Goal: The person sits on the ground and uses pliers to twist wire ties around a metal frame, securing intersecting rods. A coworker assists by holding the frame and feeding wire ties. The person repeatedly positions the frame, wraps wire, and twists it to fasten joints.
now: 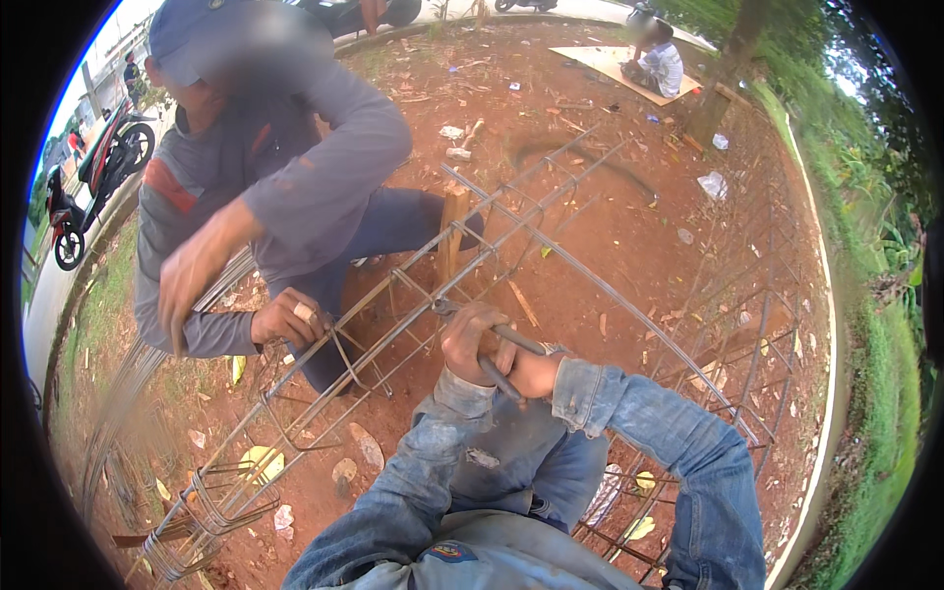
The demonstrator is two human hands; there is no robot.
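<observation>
My left hand (470,340) is closed around a pair of dark metal pincers (526,343), near their head. My right hand (532,373) grips further back along the handles, its fingers partly hidden. The head of the pincers touches the bars of a long rebar cage (413,320), where a cross stirrup meets a lengthwise bar. Across from me, a co-worker crouches with one hand (295,320) on the same cage, left of my hands. Their other hand (197,265) is blurred by motion.
A wooden stake (453,231) stands against the cage. More rebar frames (757,364) lie at right, and loose rods (128,393) at left. A hammer (466,141) rests on the red soil. Someone sits on a board (600,61) near a tree (728,74); a motorbike (98,177) is parked far left.
</observation>
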